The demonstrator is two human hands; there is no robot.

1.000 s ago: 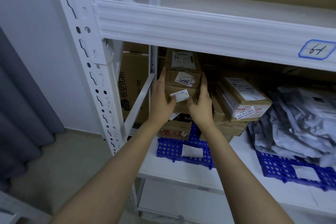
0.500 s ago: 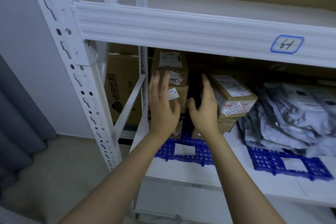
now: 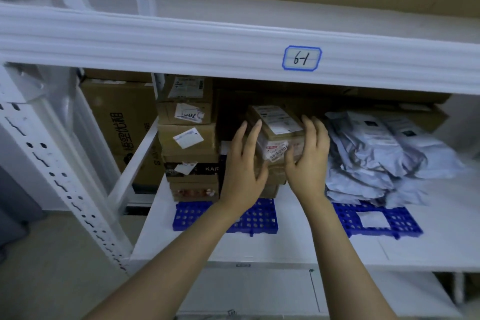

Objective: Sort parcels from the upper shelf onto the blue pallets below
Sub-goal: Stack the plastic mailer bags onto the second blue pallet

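Observation:
A stack of brown cardboard parcels (image 3: 188, 138) stands on the left blue pallet (image 3: 197, 215). Right of it sits a second, lower stack topped by a labelled brown box (image 3: 278, 125). My left hand (image 3: 245, 163) lies with straight fingers against that box's left side. On the box's right side is my right hand (image 3: 309, 156), fingers spread and thumb at its front face. Neither hand visibly curls round the box. A heap of grey poly mailers (image 3: 376, 153) covers the right blue pallet (image 3: 376, 221).
The upper shelf beam (image 3: 181, 44) with tag "6-1" (image 3: 301, 57) hangs just above the parcels. A large printed carton (image 3: 117, 125) stands behind the white diagonal brace (image 3: 135, 158). The perforated upright (image 3: 59, 176) is at left, with floor below.
Both hands left the tall left stack and moved right onto the top box of the neighbouring stack. The camera view shifted right as well.

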